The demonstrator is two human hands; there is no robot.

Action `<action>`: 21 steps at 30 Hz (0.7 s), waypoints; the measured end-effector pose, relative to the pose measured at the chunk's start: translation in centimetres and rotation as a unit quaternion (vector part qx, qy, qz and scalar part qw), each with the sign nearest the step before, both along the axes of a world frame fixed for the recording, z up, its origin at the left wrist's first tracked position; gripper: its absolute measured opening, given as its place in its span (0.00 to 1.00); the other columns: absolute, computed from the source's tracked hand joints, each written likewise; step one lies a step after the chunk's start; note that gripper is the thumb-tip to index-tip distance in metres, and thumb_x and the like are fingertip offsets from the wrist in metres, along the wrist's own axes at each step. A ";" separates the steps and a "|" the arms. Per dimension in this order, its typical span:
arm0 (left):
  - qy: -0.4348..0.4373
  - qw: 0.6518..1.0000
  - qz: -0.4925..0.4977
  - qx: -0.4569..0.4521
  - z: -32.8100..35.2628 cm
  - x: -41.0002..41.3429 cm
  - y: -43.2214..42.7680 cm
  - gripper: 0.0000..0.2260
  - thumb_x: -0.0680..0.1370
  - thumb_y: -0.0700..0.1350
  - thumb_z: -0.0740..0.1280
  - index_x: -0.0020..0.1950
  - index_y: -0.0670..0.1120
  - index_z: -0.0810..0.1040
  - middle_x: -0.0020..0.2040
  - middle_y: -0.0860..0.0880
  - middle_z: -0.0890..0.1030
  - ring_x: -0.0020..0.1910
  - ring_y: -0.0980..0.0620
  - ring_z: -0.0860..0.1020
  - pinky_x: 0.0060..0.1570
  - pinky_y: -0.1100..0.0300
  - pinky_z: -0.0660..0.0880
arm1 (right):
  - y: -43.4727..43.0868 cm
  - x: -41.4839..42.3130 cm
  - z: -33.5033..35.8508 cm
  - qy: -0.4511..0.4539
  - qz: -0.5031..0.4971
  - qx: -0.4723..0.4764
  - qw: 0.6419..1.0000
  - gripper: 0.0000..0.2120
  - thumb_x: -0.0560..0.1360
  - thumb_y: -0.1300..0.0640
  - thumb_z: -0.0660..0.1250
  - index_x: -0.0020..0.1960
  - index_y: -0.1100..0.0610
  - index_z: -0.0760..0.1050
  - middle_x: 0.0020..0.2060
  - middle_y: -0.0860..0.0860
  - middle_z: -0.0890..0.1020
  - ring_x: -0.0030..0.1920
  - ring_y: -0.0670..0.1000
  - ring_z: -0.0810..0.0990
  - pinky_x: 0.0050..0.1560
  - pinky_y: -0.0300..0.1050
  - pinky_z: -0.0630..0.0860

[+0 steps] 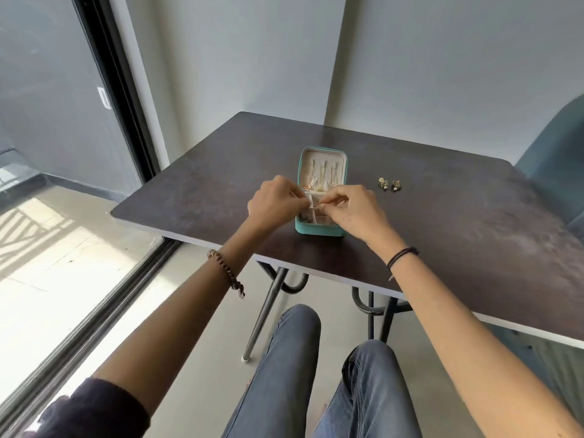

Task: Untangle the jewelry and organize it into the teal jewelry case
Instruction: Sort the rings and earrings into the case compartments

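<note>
1. Currently, a small piece of jewelry (316,204) is pinched between the fingertips of the left hand (275,200) and the right hand (350,207), both curled over the open teal jewelry case (319,231) at the centre of the frame. The piece is too small for its kind to be told.
2. The step in hand is judged to be the loosening or seating of this piece above the divided tray. The pinch is best kept light and close to the snag, so that a fine link is not bent.
3. The work is best held low over the tray, so that anything dropped lands inside the case and not on the dark table (442,241).
4. The thin chains (322,173) hung in the raised lid, just above the hands in the frame, are best left undisturbed. The knuckles are near them, and a brush could be enough to tangle them.
5. The lower-left compartment (304,217) is seen to hold dark, beaded jewelry. A neighbouring pale compartment appears a better place for the piece, if it is a separate item.
6. Two earrings (388,184) lie on the table to the right of the case, well apart from both hands. They are judged to be not yet put away.
</note>
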State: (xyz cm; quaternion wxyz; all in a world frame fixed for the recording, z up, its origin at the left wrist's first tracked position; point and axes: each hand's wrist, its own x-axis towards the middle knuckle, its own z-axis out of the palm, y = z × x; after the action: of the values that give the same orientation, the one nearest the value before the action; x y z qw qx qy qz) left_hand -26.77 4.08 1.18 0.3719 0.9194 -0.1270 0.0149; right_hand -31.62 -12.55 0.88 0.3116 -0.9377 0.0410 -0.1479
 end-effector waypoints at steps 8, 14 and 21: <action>-0.028 0.998 -0.060 -0.016 1.7 -0.4 -5.5 0.06 0.75 0.50 0.71 0.48 0.51 0.86 0.45 0.50 0.84 0.46 0.48 0.81 0.48 0.52 0.80 | -3.9 -0.2 0.5 -0.047 -0.012 0.037 0.998 0.03 0.74 0.56 0.74 0.47 0.53 0.85 0.40 0.46 0.85 0.40 0.40 0.81 0.42 0.32 0.75; -0.029 0.991 -0.124 -0.034 2.8 0.4 -11.2 0.07 0.74 0.39 0.67 0.43 0.40 0.86 0.34 0.43 0.85 0.32 0.46 0.84 0.33 0.57 0.82 | -9.2 0.6 0.5 -0.044 -0.060 0.068 0.995 0.01 0.72 0.54 0.75 0.43 0.49 0.84 0.39 0.45 0.85 0.42 0.44 0.82 0.48 0.47 0.80; -0.038 0.988 -0.152 -0.005 2.2 2.7 -18.5 0.08 0.75 0.38 0.68 0.49 0.38 0.84 0.47 0.39 0.85 0.49 0.41 0.83 0.50 0.53 0.79 | -14.7 2.2 0.1 -0.048 -0.146 0.026 0.988 0.07 0.75 0.55 0.73 0.51 0.55 0.83 0.47 0.51 0.86 0.50 0.50 0.82 0.51 0.41 0.74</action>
State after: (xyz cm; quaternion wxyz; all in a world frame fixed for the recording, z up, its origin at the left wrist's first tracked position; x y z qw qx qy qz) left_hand -24.05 -14.44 3.41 0.3689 0.8866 -0.2791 -0.0060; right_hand -29.43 -27.24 0.99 0.3129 -0.9052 0.1661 -0.2349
